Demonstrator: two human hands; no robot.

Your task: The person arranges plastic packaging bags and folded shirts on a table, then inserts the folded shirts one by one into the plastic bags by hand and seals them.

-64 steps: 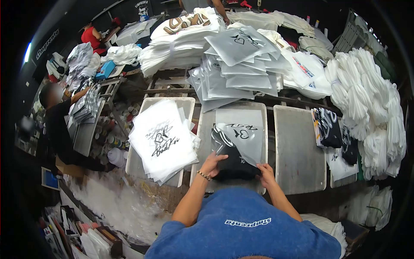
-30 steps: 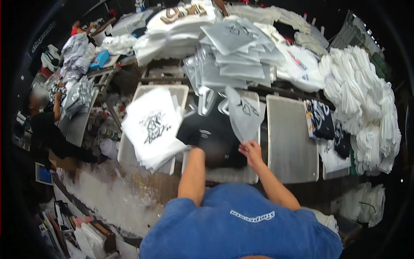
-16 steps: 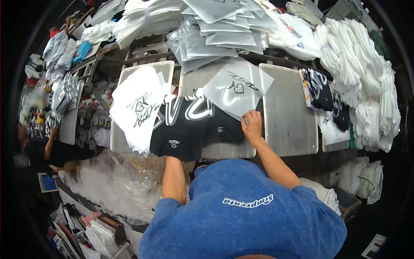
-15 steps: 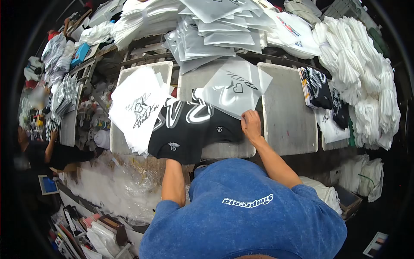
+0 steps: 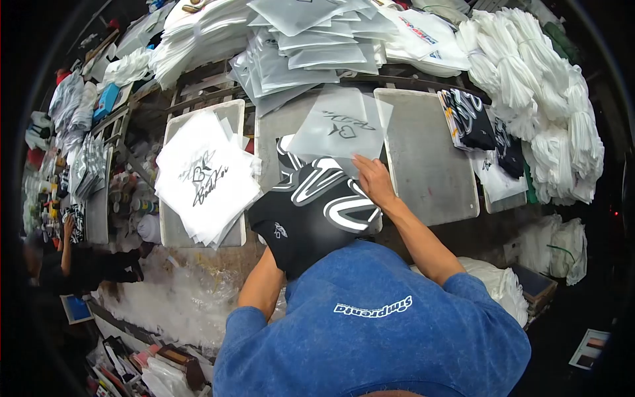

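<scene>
A black garment with large white lettering (image 5: pixel 301 228) hangs over my left forearm, close to my body and over the middle board (image 5: pixel 268 139). My left hand is hidden beneath the cloth. A frosted printed bag (image 5: pixel 340 126) lies across the middle board and the garment's upper part. At its lower edge is my right hand (image 5: pixel 372 175), fingers close together on the plastic; whether they pinch it is hard to make out. Left of the garment, a stack of white printed bags (image 5: pixel 208 178) rests on the left board (image 5: pixel 173 129).
Frosted bags (image 5: pixel 311 49) are piled behind the middle board. A bare grey board (image 5: pixel 433 159) stands right, with folded black garments (image 5: pixel 469 122) beyond its edge. White bundles (image 5: pixel 529 86) hang at the far right. Another person (image 5: pixel 92 268) is at the left.
The black garment, first folded between both hands, was lifted left, spread over my left arm, then drawn toward my body. The frosted bag came off it and lies flatter. The view has shifted.
</scene>
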